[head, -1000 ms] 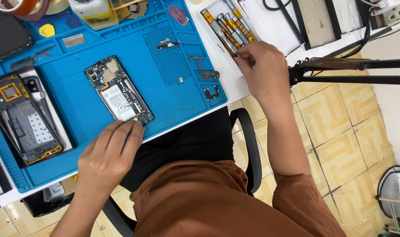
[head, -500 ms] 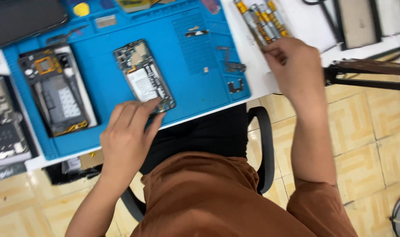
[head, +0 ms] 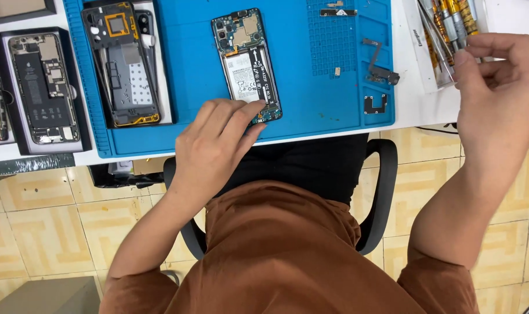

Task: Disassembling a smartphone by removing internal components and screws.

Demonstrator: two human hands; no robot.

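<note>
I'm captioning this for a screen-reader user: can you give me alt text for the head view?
A person's left hand rests its fingertips on the lower end of an opened smartphone with exposed battery on a blue rubber work mat, while the right hand reaches a clear tray of yellow-handled screwdrivers at the bench's right.

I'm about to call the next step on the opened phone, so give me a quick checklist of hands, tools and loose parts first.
1. Left hand steadies the opened phone with exposed battery: ok, fingertips on its lower edge.
2. Phone lies flat on the blue silicone work mat: ok.
3. Right hand at the tray of yellow-handled screwdrivers: ok.
4. Screwdriver actually gripped: cannot tell.
5. Small loose metal parts lie on the mat, apart from both hands: ok.
6. Second opened phone frame lies apart from the left hand: ok.
</note>
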